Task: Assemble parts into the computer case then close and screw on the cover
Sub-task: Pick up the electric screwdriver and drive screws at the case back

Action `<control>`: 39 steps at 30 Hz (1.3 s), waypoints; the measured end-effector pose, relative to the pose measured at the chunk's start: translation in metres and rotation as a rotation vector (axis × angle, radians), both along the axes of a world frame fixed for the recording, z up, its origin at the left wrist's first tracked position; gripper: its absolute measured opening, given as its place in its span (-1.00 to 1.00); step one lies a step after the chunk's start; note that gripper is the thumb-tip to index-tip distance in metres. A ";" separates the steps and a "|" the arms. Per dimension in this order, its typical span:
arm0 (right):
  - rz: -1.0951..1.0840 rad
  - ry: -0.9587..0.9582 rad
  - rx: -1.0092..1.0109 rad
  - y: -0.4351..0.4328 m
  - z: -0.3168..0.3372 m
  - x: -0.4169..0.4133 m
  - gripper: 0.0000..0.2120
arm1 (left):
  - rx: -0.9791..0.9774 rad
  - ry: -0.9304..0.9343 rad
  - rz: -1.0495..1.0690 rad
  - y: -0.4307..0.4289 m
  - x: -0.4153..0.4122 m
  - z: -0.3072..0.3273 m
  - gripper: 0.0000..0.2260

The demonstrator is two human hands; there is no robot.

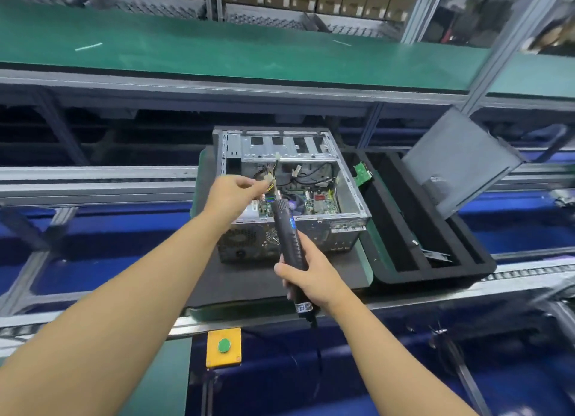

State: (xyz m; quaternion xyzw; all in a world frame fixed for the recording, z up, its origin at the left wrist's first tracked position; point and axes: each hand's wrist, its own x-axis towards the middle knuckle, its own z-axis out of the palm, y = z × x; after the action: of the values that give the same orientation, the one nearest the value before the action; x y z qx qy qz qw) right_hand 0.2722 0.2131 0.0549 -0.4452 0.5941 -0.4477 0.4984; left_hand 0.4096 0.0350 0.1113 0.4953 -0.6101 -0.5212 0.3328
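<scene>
Head view: the open computer case (pixel 350 197) lies on a dark mat (pixel 249 278), and its cover (pixel 460 163) stands tilted at the foam tray (pixel 413 271) on the right. The left hand (pixel 231 194) pinches a cable connector (pixel 267 183) over the case. The right hand (pixel 311 275) is curled around an electric screwdriver (pixel 286 225), whose tip points into the case.

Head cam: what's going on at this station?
A person is working inside the open computer case. The left hand pinches a wire connector above the motherboard; the right hand grips a black electric screwdriver, tip pointing into the case. No cover is on: a grey panel, probably the cover, leans over the black foam tray at right.
</scene>
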 end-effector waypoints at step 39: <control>-0.007 -0.073 0.175 0.036 -0.050 0.046 -0.26 | -0.587 -1.004 -0.204 -0.049 -0.004 -0.076 -0.51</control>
State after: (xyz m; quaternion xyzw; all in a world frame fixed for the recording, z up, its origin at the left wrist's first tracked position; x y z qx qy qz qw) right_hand 0.3182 0.2494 0.0048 -0.3814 0.6138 -0.4118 0.5552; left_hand 0.4052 -0.0136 0.0353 0.5075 -0.8562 -0.0614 0.0747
